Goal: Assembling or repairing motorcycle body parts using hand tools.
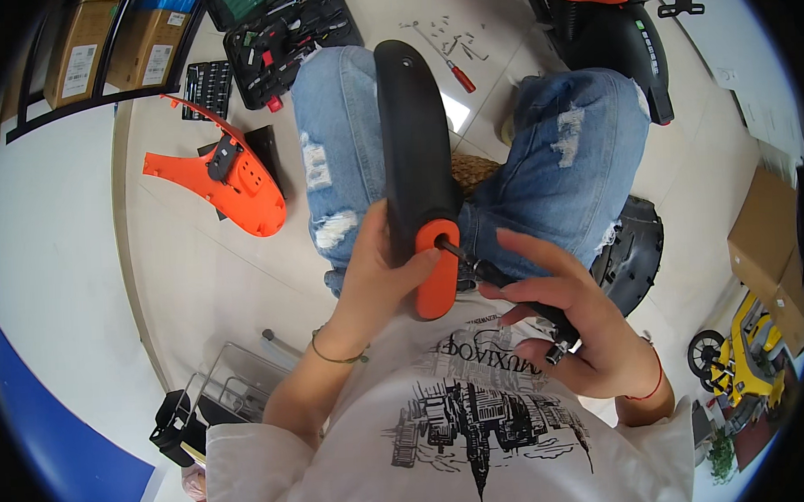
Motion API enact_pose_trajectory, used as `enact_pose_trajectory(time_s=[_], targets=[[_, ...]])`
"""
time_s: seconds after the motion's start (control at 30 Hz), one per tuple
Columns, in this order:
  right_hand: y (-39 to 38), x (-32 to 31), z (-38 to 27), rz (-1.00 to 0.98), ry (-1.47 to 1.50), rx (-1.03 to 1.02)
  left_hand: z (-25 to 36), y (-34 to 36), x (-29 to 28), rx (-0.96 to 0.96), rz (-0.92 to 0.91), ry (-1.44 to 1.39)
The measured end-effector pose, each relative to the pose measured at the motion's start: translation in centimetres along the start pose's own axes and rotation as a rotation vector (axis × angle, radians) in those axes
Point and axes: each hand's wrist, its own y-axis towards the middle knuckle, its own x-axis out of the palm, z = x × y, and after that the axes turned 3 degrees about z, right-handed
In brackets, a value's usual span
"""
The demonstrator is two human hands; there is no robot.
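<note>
Right hand is loosely curled round a black driver, index finger lifted off, and the driver slants up-left so its tip sits at or in the hole of the orange end piece, nothing blocking it. Left hand is closer to that end, gripping the black curved part, which lies lengthwise away from the body along the left jeans leg; beyond, there's an orange shell off left and an open tool case.
</note>
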Motion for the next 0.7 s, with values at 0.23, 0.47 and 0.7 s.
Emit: enact_pose_trajectory(time_s=[0.23,0.47,0.7], targets=[[0.3,0.2,-1.8,0.107,-1.039,-0.263,-0.7,-0.3,-1.1,0.086,-0.016,0.324],[0.1,-0.4,-0.8,-0.032,-0.982,-0.304,-0.6,-0.2,-0.9,0.127,-0.031,0.367],[-1.9,1.6,1.4,0.405,0.176,0.421,-0.9,-0.5,-0.5,0.094,-0.014,0.253]])
